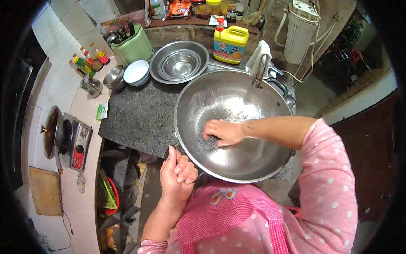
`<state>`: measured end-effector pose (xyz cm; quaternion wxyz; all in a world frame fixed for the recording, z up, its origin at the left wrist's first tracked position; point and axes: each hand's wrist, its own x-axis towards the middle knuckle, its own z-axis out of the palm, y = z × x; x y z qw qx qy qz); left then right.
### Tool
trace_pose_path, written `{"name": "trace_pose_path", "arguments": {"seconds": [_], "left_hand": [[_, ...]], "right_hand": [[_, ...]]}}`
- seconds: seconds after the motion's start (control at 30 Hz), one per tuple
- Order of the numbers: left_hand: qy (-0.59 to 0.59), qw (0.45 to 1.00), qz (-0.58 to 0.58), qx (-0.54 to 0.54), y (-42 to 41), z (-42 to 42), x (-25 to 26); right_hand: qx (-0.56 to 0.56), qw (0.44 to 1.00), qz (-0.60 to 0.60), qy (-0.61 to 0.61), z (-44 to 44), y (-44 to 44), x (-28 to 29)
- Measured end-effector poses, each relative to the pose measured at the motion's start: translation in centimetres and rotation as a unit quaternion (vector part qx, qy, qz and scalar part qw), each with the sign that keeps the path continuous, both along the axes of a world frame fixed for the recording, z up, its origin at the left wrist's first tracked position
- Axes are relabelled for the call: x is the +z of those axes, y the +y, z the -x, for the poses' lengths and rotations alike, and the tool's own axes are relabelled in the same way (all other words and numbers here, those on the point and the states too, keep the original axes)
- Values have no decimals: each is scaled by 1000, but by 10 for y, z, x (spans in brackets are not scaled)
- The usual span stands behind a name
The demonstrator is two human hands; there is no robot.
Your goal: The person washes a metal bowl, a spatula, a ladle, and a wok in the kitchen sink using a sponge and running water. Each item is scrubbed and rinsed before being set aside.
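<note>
A large steel wok (234,168) rests over the sink under the curved metal faucet (260,71), with some water in it. Inside it, my right hand (225,131) presses on the bottom, fingers curled over a dark scouring pad (211,140) mostly hidden beneath them. My left hand (179,170) is closed at the wok's lower left edge; dark parts of a handle (166,153) show beside the fist, the rest covered by the fingers. A black loop handle (279,86) stands at the wok's upper right. A white cloth (258,57) hangs over the faucet.
Steel basins (179,63), white bowls (136,73) and a green utensil holder (133,46) stand on the granite counter (136,117), behind and left of the wok. A yellow detergent jug (230,44) is behind it. At left are sauce bottles (92,60), a portable stove (77,143) and a pan (52,133).
</note>
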<state>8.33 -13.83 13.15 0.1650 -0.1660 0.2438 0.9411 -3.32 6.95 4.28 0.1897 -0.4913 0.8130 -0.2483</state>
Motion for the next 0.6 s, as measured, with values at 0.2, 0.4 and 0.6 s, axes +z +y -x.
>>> {"name": "trace_pose_path", "arguments": {"seconds": [0.2, 0.4, 0.6], "left_hand": [[26, 999, -12, -18, 1, -5, -1], [5, 1000, -8, 1, 1, -3, -1], [20, 999, -10, -26, 3, 0, -1]], "right_hand": [[-246, 956, -72, 143, 34, 36, -25], [-21, 993, 47, 103, -7, 1, -19], [-192, 971, -8, 144, 28, 27, -40]]}}
